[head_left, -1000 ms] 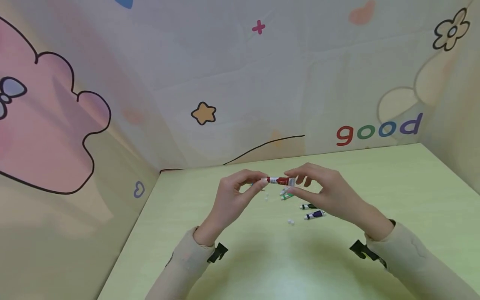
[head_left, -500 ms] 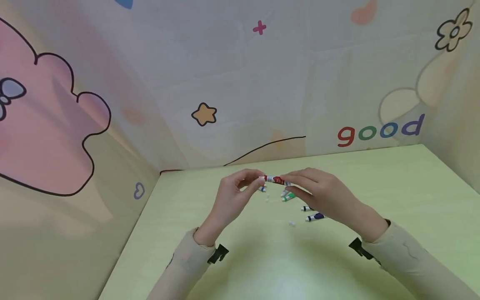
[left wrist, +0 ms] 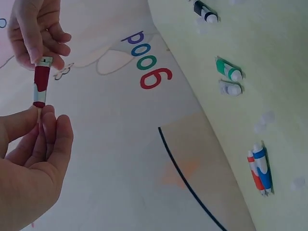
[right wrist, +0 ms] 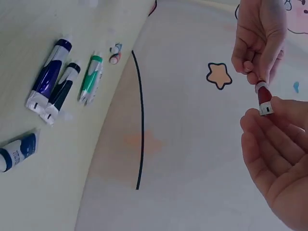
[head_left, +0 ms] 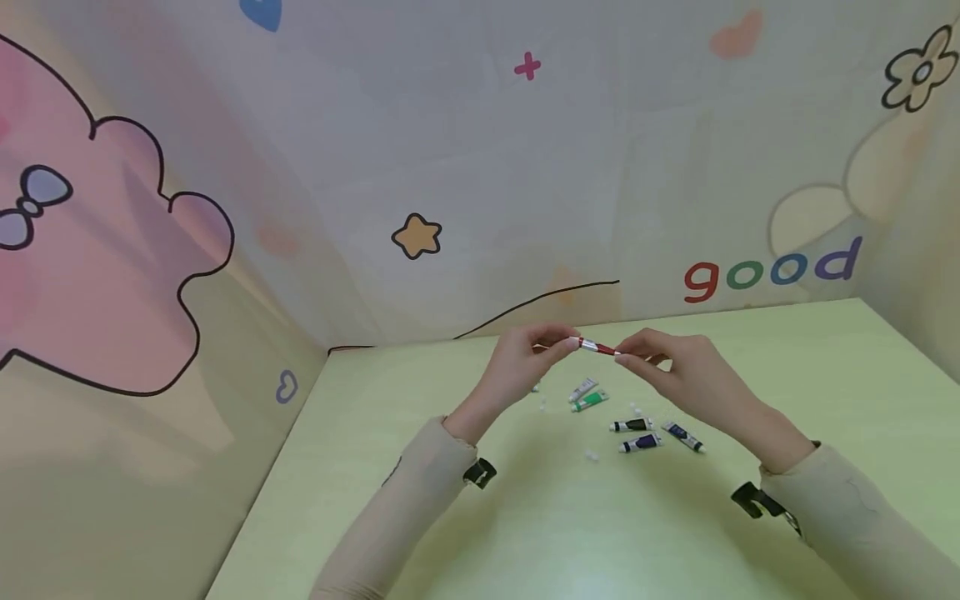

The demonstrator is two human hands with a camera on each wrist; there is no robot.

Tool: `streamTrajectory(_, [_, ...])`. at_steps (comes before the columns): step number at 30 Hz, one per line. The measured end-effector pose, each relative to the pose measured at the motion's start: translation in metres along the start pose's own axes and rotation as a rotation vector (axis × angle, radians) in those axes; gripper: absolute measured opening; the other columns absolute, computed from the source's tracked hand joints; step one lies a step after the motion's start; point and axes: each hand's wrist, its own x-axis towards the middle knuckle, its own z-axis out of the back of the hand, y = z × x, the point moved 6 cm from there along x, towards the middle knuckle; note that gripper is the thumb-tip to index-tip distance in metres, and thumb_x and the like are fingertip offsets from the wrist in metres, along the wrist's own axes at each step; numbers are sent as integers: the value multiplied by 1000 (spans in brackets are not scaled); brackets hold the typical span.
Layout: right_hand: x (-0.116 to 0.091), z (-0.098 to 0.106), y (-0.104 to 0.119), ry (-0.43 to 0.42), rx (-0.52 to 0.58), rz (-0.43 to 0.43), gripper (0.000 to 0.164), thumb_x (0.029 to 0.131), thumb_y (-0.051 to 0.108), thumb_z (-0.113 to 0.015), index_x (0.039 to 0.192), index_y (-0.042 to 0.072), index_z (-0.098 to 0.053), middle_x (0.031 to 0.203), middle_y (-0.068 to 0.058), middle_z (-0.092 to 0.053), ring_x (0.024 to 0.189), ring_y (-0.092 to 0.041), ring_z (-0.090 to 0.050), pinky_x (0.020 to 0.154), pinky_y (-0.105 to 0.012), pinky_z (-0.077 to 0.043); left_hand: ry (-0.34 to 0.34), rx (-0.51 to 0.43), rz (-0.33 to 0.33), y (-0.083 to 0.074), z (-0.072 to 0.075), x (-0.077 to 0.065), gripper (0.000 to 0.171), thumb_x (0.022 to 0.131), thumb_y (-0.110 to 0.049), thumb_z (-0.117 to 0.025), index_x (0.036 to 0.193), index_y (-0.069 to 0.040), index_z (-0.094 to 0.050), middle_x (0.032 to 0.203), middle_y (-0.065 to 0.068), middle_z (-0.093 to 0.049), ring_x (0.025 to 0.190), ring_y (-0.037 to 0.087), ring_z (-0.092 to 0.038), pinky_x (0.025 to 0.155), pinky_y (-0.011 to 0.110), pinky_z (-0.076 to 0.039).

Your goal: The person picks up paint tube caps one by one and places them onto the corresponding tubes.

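Note:
Above the table, a small red-and-white paint tube [head_left: 597,347] is held level between both hands. My left hand [head_left: 517,365] pinches its cap end between thumb and fingers, hiding the cap. At the opposite, flat crimped end, my right hand [head_left: 686,375] pinches with thumb and forefinger. In the left wrist view the red side of the tube [left wrist: 41,83] shows between the two hands. The right wrist view shows the pale crimped end [right wrist: 266,108] at the right thumb and fingers.
On the pale green table [head_left: 375,500] lie a green tube [head_left: 590,401], a silvery tube [head_left: 582,389], a black tube [head_left: 632,425], a purple tube [head_left: 640,443] and a dark blue tube [head_left: 684,437]. Blue [left wrist: 261,168] and orange-red [left wrist: 255,171] tubes lie together. Small clear bits [head_left: 592,456] are scattered around. A printed curtain [head_left: 480,167] stands behind.
Both hands have moved right and slightly up with the red tube. It has turned so its narrow side shows in the head view. The dark blue tube has come into sight.

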Motion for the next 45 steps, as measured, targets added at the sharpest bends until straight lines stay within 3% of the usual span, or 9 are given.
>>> streamTrajectory(7, [1,9,-50,84,74,-292,28,100,30,-65,110,5,-73,94,-6,-72,83,-24,-66,69,-36,-50,83,-12,69,23,-38,35,17,99,-23,-67,108,-11,-75,93,-3,-71,91,24,-68,73,24,-51])
streamTrajectory(11, [-1,5,-78,131,155,-399,39,101,37,-62,116,2,-69,94,-6,-70,87,-26,-66,76,-40,-51,102,-28,115,33,-55,44,17,99,-21,-67,108,-8,-74,89,-6,-70,83,16,-65,72,22,-50])
streamTrajectory(14, [0,-1,-97,147,230,-481,42,102,37,-61,121,0,-66,99,-9,-70,91,-25,-67,84,-44,-53,91,-45,165,40,-64,51,15,98,-20,-68,106,-9,-75,89,-5,-70,79,10,-63,74,24,-52])
streamTrajectory(19, [9,-12,-122,136,288,-595,45,103,33,-59,128,-5,-62,110,-17,-70,91,-21,-68,88,-39,-56,34,-94,254,57,-77,64,12,98,-17,-69,102,-8,-74,89,-2,-70,81,16,-65,85,39,-56])
streamTrajectory(21, [13,-16,-130,128,316,-618,45,104,30,-59,129,-8,-60,114,-21,-68,91,-18,-67,87,-34,-57,11,-89,286,65,-82,69,12,98,-17,-69,101,-7,-74,88,-2,-70,81,17,-65,85,39,-56])
streamTrajectory(25, [18,-27,-147,133,363,-660,43,104,22,-58,130,-12,-58,117,-26,-66,90,-17,-68,84,-29,-57,-25,-39,351,78,-89,77,11,97,-15,-69,99,-7,-75,85,-2,-69,75,11,-61,72,26,-53])
streamTrajectory(32, [26,-46,-167,115,358,-765,37,102,14,-60,124,-15,-60,111,-26,-68,96,-34,-69,88,-37,-56,-71,35,397,88,-90,90,10,96,-12,-71,97,-4,-76,88,3,-69,71,11,-58,66,24,-50])
streamTrajectory(38, [28,-62,-177,112,347,-837,33,101,11,-61,120,-16,-61,100,-21,-70,83,-25,-69,80,-33,-59,-71,81,438,101,-90,97,7,93,-6,-72,95,-1,-76,90,5,-68,74,13,-57,68,26,-49])
streamTrajectory(45, [31,-63,-183,97,280,-843,30,99,9,-62,115,-16,-64,88,-15,-69,71,-14,-63,69,-25,-57,-83,133,495,108,-97,103,5,90,-6,-75,92,-2,-78,91,6,-70,82,16,-59,76,28,-50])
